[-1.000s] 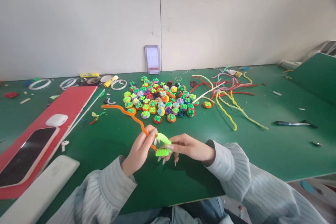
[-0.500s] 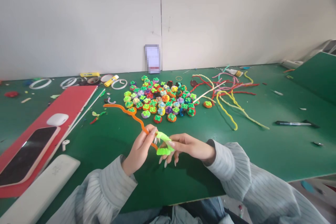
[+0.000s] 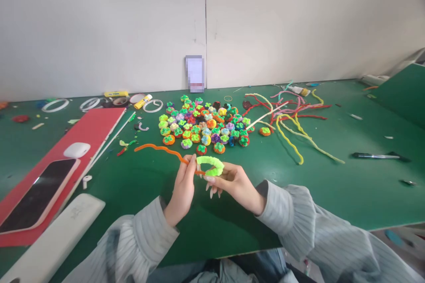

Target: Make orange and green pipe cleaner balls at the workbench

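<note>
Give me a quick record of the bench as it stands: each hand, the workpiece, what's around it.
Left hand: pinching the orange fuzzy stem beside one end of the green ruffled band
Right hand: thumb and fingers on the band's lower right
Band shape: bent into a loop between the hands
Stem: free end pointing left
Beyond hands: pile of flower-topped pieces, many colours
To the right: loose fuzzy stems; slim dark tool
To the left: red board carrying a phone and white case
</note>
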